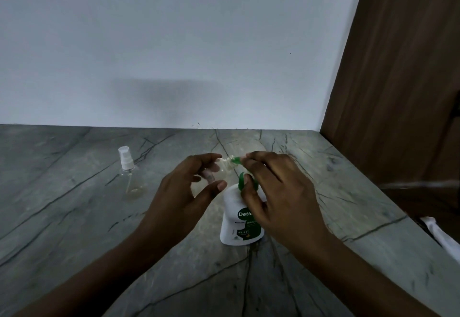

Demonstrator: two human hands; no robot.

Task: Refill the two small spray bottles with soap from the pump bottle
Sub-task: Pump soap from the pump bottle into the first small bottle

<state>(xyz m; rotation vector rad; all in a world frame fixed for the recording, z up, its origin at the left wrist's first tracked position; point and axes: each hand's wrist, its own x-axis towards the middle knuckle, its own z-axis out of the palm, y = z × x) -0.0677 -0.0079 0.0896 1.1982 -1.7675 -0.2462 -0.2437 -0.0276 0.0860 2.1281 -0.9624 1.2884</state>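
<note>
Reaches in from 6 o'clock with both bare forearms over a grey veined counter (74,242). Shows a white cloth (443,237) at 4 o'clock, past the counter's edge. Has a white pump bottle (231,207) with a green label standing upright just below centre. Curls the right hand (278,192) over its green pump head, thumb against the collar, forefinger on top. Holds in the left hand (184,192), at 10 o'clock of the pump, a small clear spray bottle (222,167), uncapped and tilted, fingers and thumb wrapped loosely round it. Brings its open neck to the green spout (236,159), touching or very nearly so; too blurred to say which. Shows a second spray bottle (128,174), white sprayer on, upright at 9 o'clock, well apart from the hands. Ends at 12 o'clock in a pale wall (174,42), with a brown wood panel (398,67) at 2 o'clock.
</note>
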